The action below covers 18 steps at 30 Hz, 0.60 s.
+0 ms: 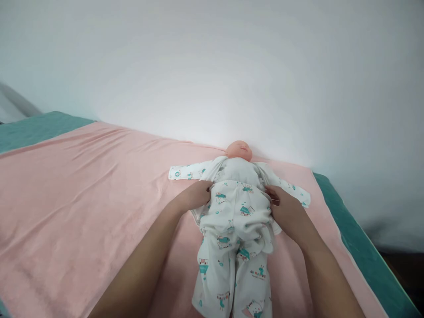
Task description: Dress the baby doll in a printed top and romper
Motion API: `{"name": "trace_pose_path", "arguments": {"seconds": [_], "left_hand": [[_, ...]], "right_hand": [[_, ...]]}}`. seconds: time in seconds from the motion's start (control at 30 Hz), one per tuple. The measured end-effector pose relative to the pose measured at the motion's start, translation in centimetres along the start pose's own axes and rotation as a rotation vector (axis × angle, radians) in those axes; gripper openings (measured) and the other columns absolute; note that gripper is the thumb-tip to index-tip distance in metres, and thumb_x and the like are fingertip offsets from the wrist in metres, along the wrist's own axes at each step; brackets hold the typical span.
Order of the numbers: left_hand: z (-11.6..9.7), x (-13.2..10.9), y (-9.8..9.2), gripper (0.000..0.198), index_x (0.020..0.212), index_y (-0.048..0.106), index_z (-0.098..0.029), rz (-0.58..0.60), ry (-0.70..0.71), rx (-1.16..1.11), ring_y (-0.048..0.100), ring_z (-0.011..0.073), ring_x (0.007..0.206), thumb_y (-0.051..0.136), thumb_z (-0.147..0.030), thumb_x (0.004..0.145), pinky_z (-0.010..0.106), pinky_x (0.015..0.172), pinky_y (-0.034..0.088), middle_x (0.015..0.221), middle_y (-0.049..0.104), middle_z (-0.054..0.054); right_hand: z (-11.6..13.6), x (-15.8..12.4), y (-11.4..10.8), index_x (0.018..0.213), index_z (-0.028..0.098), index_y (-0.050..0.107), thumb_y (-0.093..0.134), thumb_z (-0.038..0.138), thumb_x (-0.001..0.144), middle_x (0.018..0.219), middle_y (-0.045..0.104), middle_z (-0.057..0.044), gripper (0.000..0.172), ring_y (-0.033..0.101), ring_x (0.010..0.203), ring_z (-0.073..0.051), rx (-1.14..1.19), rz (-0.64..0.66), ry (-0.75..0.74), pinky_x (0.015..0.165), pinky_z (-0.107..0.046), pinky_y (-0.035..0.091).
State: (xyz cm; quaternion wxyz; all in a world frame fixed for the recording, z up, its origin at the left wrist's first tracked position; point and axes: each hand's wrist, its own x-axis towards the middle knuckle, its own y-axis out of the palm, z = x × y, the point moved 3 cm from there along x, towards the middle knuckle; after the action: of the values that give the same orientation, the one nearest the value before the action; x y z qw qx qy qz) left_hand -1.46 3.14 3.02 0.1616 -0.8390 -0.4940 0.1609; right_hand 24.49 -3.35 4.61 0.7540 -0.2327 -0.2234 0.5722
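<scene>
A baby doll lies on its back, head toward the wall, arms spread in the sleeves of a white printed top. White baby pants with animal and teal prints cover its lower body, the waistband high on the belly. At the waistband's left side, my left hand has its fingers closed on the fabric. My right hand pinches the pants at the opposite side. Some fingertips of both hands are hidden by cloth. The pant legs stretch toward me, bunched near the hips.
A pink blanket with wrinkles lies under the doll. Teal bedding shows along the right edge and at the far left. A white wall rises directly behind the doll's head. A dark gap is visible at the lower right.
</scene>
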Motion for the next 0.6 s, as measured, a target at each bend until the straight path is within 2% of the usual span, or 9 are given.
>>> {"name": "trace_pose_path", "arguments": {"seconds": [0.1,0.17,0.27,0.33,0.4,0.53,0.6], "left_hand": [[0.2,0.1,0.0,0.019,0.072,0.064,-0.022,-0.029,-0.013,-0.023,0.058,0.0234,0.072,0.055,-0.012,0.058,0.028,0.062,0.039,0.073,0.068,0.004],[0.1,0.2,0.0,0.03,0.086,0.065,-0.022,-0.077,-0.036,0.055,0.059,0.025,0.077,0.055,-0.01,0.06,0.029,0.065,0.039,0.084,0.07,0.006],[-0.1,0.3,0.0,0.045,0.105,0.059,-0.022,-0.164,-0.085,0.238,0.059,0.0268,0.078,0.052,-0.008,0.062,0.03,0.064,0.037,0.096,0.069,0.011],[-0.2,0.4,0.2,0.04,0.101,0.059,-0.02,-0.177,-0.092,0.323,0.058,0.0272,0.076,0.051,-0.008,0.064,0.03,0.061,0.035,0.093,0.068,0.013],[-0.2,0.5,0.3,0.028,0.09,0.061,-0.02,-0.153,-0.065,0.329,0.058,0.027,0.075,0.051,-0.009,0.066,0.03,0.062,0.035,0.089,0.068,0.013],[0.1,0.8,0.4,0.019,0.082,0.063,-0.022,-0.106,-0.017,0.191,0.06,0.0281,0.084,0.054,-0.014,0.068,0.031,0.07,0.039,0.089,0.069,0.01],[0.4,0.8,0.4,0.017,0.08,0.063,-0.022,-0.092,-0.023,0.122,0.06,0.0285,0.087,0.057,-0.016,0.066,0.031,0.072,0.041,0.088,0.069,0.009]], "right_hand": [[-0.4,0.1,0.5,0.108,0.026,0.068,0.056,0.014,0.065,0.115,0.068,-0.006,0.046,0.062,0.105,-0.026,0.107,0.015,0.01,0.091,-0.039,0.046],[-1.2,0.3,0.7,0.114,0.027,0.066,0.057,0.014,0.066,0.12,0.066,-0.005,0.05,0.061,0.11,-0.027,0.121,0.054,0.047,0.093,-0.041,0.046],[-2.1,0.5,0.7,0.111,0.027,0.067,0.057,0.016,0.067,0.116,0.068,-0.006,0.047,0.061,0.108,-0.031,0.031,0.106,0.096,0.09,-0.044,0.046],[-2.2,0.5,0.5,0.111,0.026,0.067,0.056,0.016,0.068,0.114,0.069,-0.007,0.045,0.061,0.107,-0.031,-0.016,0.131,0.101,0.091,-0.045,0.046],[-1.9,0.4,0.3,0.117,0.027,0.064,0.056,0.016,0.069,0.122,0.065,-0.006,0.05,0.058,0.114,-0.03,-0.004,0.114,0.054,0.096,-0.046,0.044],[-1.1,0.3,0.7,0.127,0.03,0.057,0.054,0.011,0.069,0.138,0.053,-0.002,0.061,0.049,0.127,-0.024,0.133,0.064,-0.137,0.109,-0.043,0.037],[-1.4,0.4,1.3,0.13,0.03,0.053,0.051,0.008,0.068,0.139,0.052,-0.001,0.066,0.049,0.128,-0.022,0.231,0.1,-0.155,0.111,-0.041,0.036]]}}
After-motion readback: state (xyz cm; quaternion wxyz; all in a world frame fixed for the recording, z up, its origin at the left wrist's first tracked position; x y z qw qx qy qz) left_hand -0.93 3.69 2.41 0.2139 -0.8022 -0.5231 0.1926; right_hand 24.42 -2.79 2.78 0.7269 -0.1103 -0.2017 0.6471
